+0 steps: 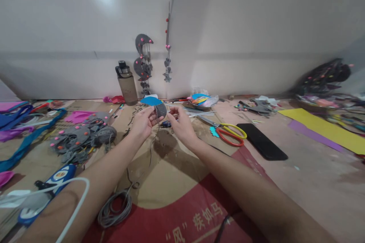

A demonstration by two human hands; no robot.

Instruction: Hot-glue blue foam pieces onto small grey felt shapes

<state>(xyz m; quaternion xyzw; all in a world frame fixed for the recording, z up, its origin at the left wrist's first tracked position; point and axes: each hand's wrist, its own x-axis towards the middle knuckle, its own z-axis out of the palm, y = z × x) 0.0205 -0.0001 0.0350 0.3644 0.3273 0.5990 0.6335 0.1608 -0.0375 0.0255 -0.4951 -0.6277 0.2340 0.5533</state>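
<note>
My left hand (143, 122) pinches a small rounded grey felt piece (161, 111) in front of me. A thin grey cord hangs below the felt toward the cardboard. At the felt's right edge, my right hand (181, 124) has its thumb and fingers bent together; whatever they grip is too small to make out. Just behind the left fingertips shows a blue piece (151, 101). To the right of my right hand lie scissors (228, 132) with yellow and red handles. A coil of grey cord (115, 209) rests nearer to me on the left.
A bottle (127, 85) stands by the white partition, where grey felt hangings (143, 60) with pink dots hang. A pile of dotted felt pieces (81, 136) lies left. Rightward are a black phone (261, 141) and yellow sheet (322, 127). A white cable (81, 197) crosses my left forearm.
</note>
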